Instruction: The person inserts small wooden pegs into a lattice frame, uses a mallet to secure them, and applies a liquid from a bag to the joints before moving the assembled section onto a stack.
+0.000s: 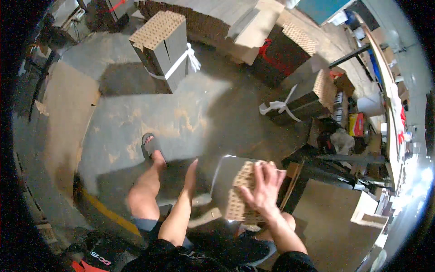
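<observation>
A stack of grey card pieces [239,204], its tan top end dotted with rows of holes, stands by my knees. My right hand [264,188] lies over that end, thumb on the near left part and fingers toward the far edge, gripping it. A thin white line [215,174] runs along the stack's grey left side; whether it is a strap I cannot tell. My left hand [191,173] is held out left of the stack, apart from it, seen edge-on with its fingers stretched and nothing visible in them. A tan strip [206,218] lies below it.
A similar bundle [164,45] tied with white strip stands ahead. Another white-tied bundle [303,97] is at right, near a red-tied one [283,54]. Flat cardboard [68,104] lies left; a cardboard box [333,222] sits right. Cluttered shelving [362,113] lines the right side.
</observation>
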`<move>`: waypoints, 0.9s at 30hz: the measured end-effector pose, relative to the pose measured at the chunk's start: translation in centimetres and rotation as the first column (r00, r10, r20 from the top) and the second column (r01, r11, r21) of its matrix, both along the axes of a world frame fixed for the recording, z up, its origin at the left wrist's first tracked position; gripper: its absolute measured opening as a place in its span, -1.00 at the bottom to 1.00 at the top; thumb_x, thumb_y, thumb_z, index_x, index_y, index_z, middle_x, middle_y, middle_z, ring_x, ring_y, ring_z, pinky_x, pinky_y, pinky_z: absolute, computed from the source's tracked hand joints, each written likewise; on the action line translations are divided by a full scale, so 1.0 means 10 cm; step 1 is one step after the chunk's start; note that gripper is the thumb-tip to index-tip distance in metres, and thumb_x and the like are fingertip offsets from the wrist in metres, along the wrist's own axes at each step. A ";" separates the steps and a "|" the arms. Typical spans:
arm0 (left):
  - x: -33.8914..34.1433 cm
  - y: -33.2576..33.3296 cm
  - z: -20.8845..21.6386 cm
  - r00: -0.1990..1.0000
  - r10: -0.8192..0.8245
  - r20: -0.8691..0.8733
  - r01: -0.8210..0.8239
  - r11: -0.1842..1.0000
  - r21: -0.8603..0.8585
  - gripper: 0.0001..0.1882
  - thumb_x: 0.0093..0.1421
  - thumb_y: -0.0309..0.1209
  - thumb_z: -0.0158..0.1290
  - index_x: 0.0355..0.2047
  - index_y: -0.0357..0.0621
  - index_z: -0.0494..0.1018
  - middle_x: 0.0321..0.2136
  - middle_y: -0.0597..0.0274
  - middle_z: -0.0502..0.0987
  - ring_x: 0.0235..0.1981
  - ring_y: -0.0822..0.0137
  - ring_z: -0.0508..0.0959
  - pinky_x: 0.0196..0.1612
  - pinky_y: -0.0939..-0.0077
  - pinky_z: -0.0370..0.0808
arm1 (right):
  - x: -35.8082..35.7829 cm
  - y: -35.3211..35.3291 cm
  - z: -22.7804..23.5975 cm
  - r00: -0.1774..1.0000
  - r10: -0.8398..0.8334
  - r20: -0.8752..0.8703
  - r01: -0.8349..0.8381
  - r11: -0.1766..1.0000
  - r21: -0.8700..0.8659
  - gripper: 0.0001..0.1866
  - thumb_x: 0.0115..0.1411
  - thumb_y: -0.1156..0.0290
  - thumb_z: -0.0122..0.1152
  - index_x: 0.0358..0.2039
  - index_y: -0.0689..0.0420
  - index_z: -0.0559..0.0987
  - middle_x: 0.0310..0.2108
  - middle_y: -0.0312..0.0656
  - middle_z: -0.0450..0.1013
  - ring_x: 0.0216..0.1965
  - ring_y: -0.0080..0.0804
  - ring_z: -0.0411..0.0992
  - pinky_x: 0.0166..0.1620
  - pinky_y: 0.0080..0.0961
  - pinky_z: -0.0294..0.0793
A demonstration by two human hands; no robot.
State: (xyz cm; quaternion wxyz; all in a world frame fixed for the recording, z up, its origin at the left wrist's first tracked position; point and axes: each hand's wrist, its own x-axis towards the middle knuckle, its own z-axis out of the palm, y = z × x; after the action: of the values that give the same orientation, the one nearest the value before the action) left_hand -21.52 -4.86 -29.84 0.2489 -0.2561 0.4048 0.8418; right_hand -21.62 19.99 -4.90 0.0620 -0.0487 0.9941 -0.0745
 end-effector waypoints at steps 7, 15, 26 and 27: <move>0.01 0.30 2.01 0.733 -0.500 -0.461 0.195 0.804 -0.562 -0.34 0.44 -0.08 -0.09 0.38 -0.26 0.16 0.33 -0.12 0.27 0.36 0.12 0.26 0.39 0.29 0.17 | 0.71 -0.70 0.12 0.999 0.040 -0.005 -0.040 0.995 -0.091 -0.12 0.28 -0.31 -0.04 0.45 -0.03 0.13 0.50 0.07 -0.13 0.52 0.04 -0.24 0.41 0.31 -0.40; 0.06 0.46 2.25 0.745 -0.581 -0.328 0.071 0.558 -0.827 -0.37 0.43 0.01 -0.15 0.33 -0.13 0.25 0.26 -0.11 0.37 0.29 -0.03 0.36 0.33 0.15 0.28 | 1.08 -0.44 0.01 0.970 -0.238 -0.055 0.219 0.947 -0.234 -0.12 0.29 -0.14 0.07 0.47 0.04 0.05 0.52 -0.01 -0.19 0.52 0.03 -0.26 0.44 0.22 -0.29; -0.32 0.81 2.52 0.765 -0.611 -0.201 0.016 0.330 -0.944 -0.41 0.44 0.05 -0.22 0.26 -0.06 0.34 0.17 -0.04 0.48 0.17 -0.12 0.47 0.21 0.10 0.40 | 0.64 -0.30 0.11 0.944 -0.319 -0.081 0.285 0.917 -0.280 -0.08 0.26 -0.11 0.11 0.45 0.13 0.05 0.50 0.04 -0.16 0.50 0.03 -0.16 0.43 0.20 -0.18; -0.31 0.85 2.51 0.760 -0.619 -0.200 0.020 0.330 -0.944 -0.41 0.44 0.05 -0.22 0.26 -0.06 0.34 0.17 -0.04 0.48 0.17 -0.12 0.47 0.21 0.10 0.40 | 0.57 -0.25 0.11 0.935 -0.332 -0.122 0.289 0.916 -0.279 -0.10 0.25 -0.05 0.15 0.44 0.14 0.06 0.49 0.06 -0.14 0.48 0.06 -0.11 0.42 0.20 -0.12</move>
State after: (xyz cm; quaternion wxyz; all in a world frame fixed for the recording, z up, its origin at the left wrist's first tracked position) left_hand -24.66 3.68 -4.78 0.1158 -0.0133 0.8873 0.4461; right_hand -15.89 17.44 -3.78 -0.0407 0.0964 0.9727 -0.2071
